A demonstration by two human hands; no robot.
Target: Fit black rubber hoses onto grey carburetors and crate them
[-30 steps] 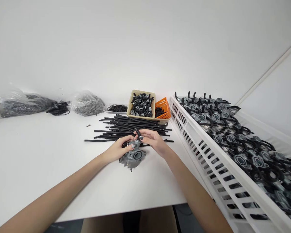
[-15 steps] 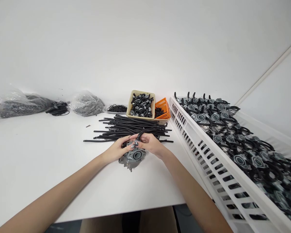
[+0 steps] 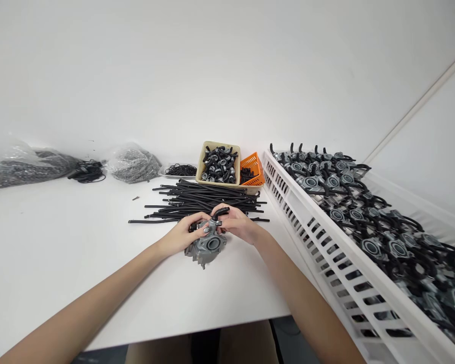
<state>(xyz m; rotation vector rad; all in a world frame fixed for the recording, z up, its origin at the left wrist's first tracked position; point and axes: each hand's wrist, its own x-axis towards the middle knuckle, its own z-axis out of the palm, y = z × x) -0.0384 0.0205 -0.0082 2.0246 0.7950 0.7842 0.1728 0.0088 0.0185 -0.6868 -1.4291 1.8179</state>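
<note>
A grey metal carburetor (image 3: 207, 245) is held up over the table's front middle, its round bore facing me. My left hand (image 3: 187, 232) grips its left side, thumb along the top. On its top sits a cap with a bent black rubber boot (image 3: 220, 212) pointing right. My right hand (image 3: 235, 224) is closed about the right and back of that cap; some of its fingertips are hidden behind it. Just behind both hands lies a pile of black rubber hoses (image 3: 205, 197) on the white table (image 3: 144, 298).
On the right stands a long white crate (image 3: 318, 222) filled with similar carburetors. At the back are a cream bin (image 3: 199, 172) of capped boots, an orange basket (image 3: 255, 164) with small black parts, a tray of black rings (image 3: 180, 170) and plastic bags (image 3: 132, 163) of parts.
My right thumb has come off the front of the cap and moved to its right side, so the cap and boot show more. The left hand keeps its grip on the carburetor.
</note>
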